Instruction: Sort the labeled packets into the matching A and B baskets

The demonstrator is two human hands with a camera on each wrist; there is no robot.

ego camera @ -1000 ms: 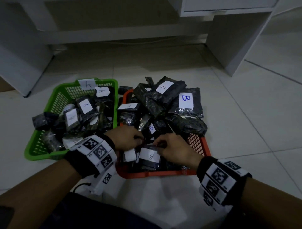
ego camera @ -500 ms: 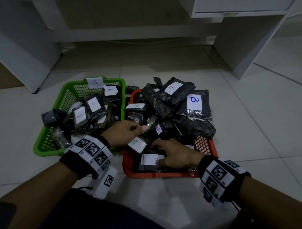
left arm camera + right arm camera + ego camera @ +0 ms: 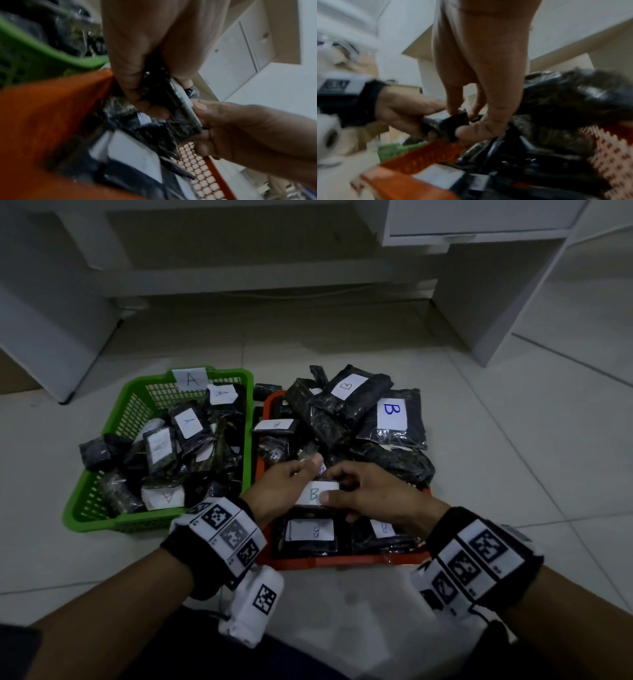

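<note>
Fingers (image 3: 327, 497) of both hands pinch B packet (image 3: 317, 493).

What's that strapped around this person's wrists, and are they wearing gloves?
No gloves: both hands are bare. Each wrist carries a black band faced with white tiles printed with black square code patterns; the right wrist's band matches. A white camera block with its own code hangs under the left wrist, trailing a thin black cable.

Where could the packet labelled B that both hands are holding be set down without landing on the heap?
Near end of the orange basket: low, flat packets, just below the held packet. Its far half is heaped above the rim. The green basket is crowded except its far-left corner. Bare floor tile lies right of the orange basket.
</note>
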